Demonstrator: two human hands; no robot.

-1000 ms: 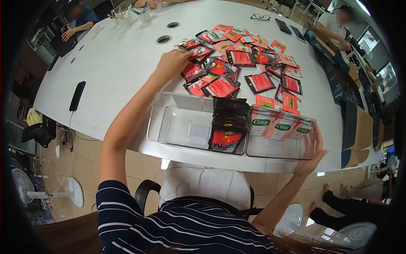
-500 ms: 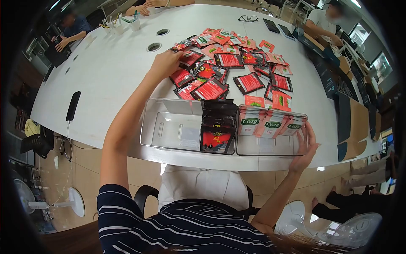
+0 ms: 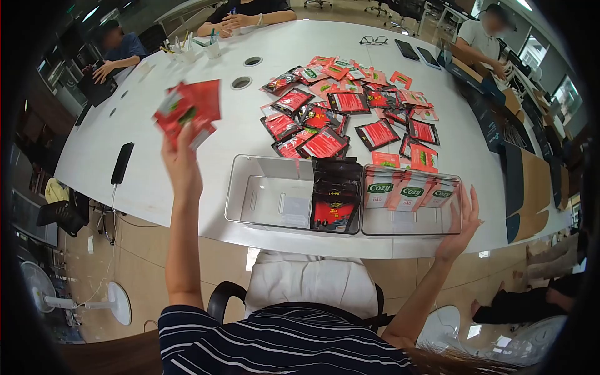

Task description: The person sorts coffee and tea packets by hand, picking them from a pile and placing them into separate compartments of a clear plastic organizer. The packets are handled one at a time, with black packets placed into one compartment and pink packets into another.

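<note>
Raised over the left part of the table, my left hand (image 3: 181,169) is closed on a few red sachets (image 3: 199,103), slightly blurred. With fingers stretched, my right hand (image 3: 461,224) rests against the outer right side of the right clear bin (image 3: 400,226). Pink-and-white Cozy sachets (image 3: 412,192) stand in a row along that bin's back. In the left clear bin (image 3: 256,209), black-and-red sachets (image 3: 334,209) are packed at the right end, and the rest of its floor shows bare. Behind the bins lies a loose pile of red, black and pink sachets (image 3: 348,103).
A black phone with a cable (image 3: 124,164) lies at left. Cups of pens (image 3: 212,49), glasses (image 3: 374,40) and two phones (image 3: 406,50) are farther back. Cardboard boxes (image 3: 530,181) line the right edge. Other people sit around the table; a white chair (image 3: 303,284) is below me.
My left hand has lifted away from the pile's left side and moved left, now with red sachets in it. My right hand stays by the right bin. The view has shifted slightly.
</note>
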